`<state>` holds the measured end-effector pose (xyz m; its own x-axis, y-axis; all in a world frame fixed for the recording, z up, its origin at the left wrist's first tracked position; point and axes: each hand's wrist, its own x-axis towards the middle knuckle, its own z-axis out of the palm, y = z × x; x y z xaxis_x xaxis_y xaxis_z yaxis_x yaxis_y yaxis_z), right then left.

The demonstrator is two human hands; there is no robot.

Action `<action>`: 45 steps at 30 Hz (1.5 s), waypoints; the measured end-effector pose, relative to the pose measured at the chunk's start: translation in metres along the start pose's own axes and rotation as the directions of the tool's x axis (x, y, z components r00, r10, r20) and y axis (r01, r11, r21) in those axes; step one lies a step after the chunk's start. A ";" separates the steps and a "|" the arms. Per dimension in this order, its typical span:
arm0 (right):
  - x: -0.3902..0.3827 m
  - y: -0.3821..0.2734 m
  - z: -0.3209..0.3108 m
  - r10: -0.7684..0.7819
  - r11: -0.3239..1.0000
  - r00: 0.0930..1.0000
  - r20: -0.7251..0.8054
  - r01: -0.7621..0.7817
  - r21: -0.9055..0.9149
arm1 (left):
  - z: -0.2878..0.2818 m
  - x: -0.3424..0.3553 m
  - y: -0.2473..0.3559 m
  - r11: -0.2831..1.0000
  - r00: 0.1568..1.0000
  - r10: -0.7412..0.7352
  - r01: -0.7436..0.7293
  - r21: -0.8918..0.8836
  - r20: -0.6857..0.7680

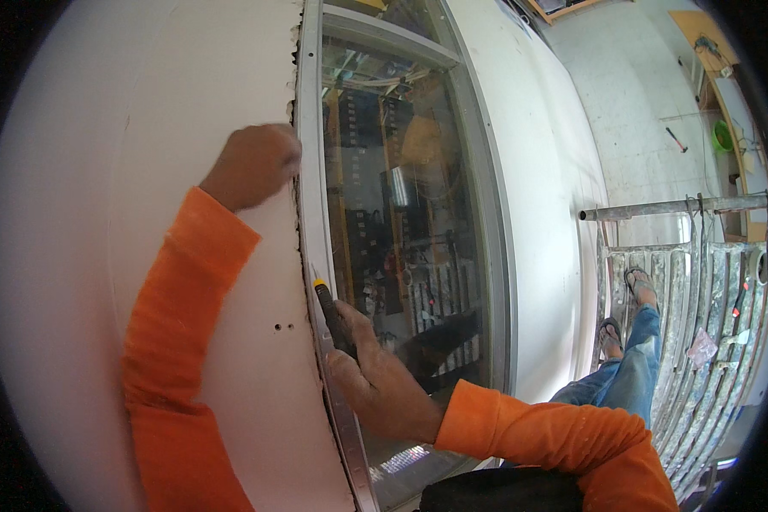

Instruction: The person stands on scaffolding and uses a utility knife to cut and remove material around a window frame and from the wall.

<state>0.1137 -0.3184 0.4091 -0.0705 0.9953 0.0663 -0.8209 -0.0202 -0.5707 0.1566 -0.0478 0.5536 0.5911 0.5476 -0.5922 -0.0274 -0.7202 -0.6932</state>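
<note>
My left hand (256, 162) is closed and slightly blurred, at the left edge of a pale window frame (314, 213), beside a ragged crack in the white wall (145, 128). What its fingers hold, if anything, is hidden. Lower down, my right hand (384, 384) grips a black utility knife (333, 314) with a yellow tip, held along the frame, its thin blade pointing up. Right of both hands is the glass pane (401, 299), with reflections in it. Two small dark holes (283, 327) show in the wall left of the knife.
My feet (640, 294) in sandals stand on a paint-spattered metal scaffold platform (691, 401) at the right, with a rail (666, 206) across it, a red tool (738, 299) and pink scraps (701, 347). Farther down are a hammer (676, 139), a green bucket (720, 136) and a wooden table (688, 27).
</note>
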 end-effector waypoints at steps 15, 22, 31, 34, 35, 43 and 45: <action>-0.044 0.000 0.013 -0.021 0.997 0.996 -0.090 0.028 0.070 | 0.079 -0.065 0.106 0.906 0.895 -0.304 0.377 0.190 -0.326; -0.116 -0.011 -0.083 -0.359 0.902 0.714 -0.601 0.430 -0.027 | 0.051 -0.082 0.012 0.777 0.690 -0.501 0.093 -0.622 -0.522; -0.135 -0.074 -0.143 -0.456 0.885 0.706 -0.542 0.423 -0.194 | 0.026 -0.024 0.231 0.833 0.707 -0.349 -0.067 -0.550 -0.615; -0.104 -0.079 -0.142 -0.382 0.920 0.804 -0.457 0.284 -0.269 | 0.048 -0.018 0.274 -0.023 0.761 -0.636 -0.185 -0.982 -0.129; -0.095 -0.073 -0.155 -0.316 0.936 0.881 -0.353 0.228 -0.269 | 0.066 -0.028 0.297 -0.195 0.811 -0.585 -0.126 -0.973 0.012; 0.003 -0.085 -0.152 -0.148 0.630 0.988 0.051 0.133 -0.765 | 0.141 -0.117 0.418 -0.602 0.853 -0.437 -0.042 -0.797 0.285; 0.034 -0.084 -0.135 -0.100 0.499 0.978 0.183 0.209 -0.841 | 0.163 -0.137 0.426 -0.605 0.818 -0.479 -0.045 -0.795 0.318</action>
<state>0.2568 -0.2702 0.3494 -0.0910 0.9580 0.2718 0.0527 0.2772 -0.9594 -0.0677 -0.3608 0.2723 0.2399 0.9287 -0.2829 0.6302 0.0726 0.7730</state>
